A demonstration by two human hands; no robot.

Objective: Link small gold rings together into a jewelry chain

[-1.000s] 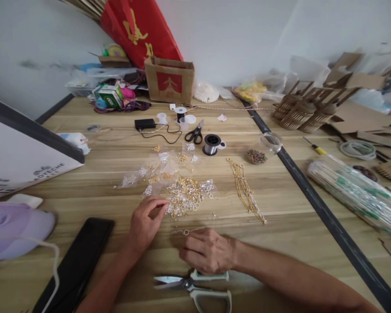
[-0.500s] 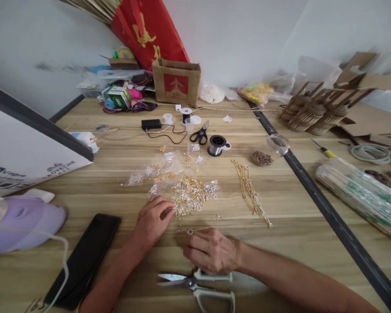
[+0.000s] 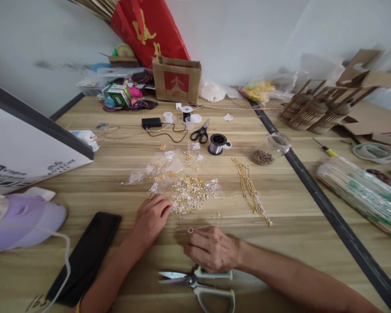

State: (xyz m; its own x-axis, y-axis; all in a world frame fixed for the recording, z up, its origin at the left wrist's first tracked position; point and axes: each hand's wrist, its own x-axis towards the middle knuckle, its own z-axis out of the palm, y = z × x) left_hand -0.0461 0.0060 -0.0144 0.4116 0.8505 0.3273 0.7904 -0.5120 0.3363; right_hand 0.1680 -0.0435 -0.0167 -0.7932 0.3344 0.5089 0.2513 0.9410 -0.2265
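Note:
My left hand [image 3: 152,217] rests at the left edge of a loose pile of gold and silver beads [image 3: 189,194]. Its fingers are curled together, and their tips are too hidden to show what they hold. Closer to me, my right hand [image 3: 213,250] is closed with its knuckles up; whatever it holds is out of sight beneath it. A thin silver chain [image 3: 183,229] with a small ring [image 3: 190,230] lies along the far side of that hand. Just below the right hand are open scissors [image 3: 190,281] with pale handles, blades pointing left.
Gold and silver chains [image 3: 250,191] lie to the right, with a tipped clear jar [image 3: 278,143] of brown beads beyond. Small bags [image 3: 169,161], a wire spool [image 3: 217,144] and black scissors [image 3: 200,131] stand behind the pile. A black phone [image 3: 84,258] is at left.
The fingers of my left hand have drawn closer together at the pile's edge, closing the gap by the thumb. My right hand stays nearly still, and the view has shifted slightly.

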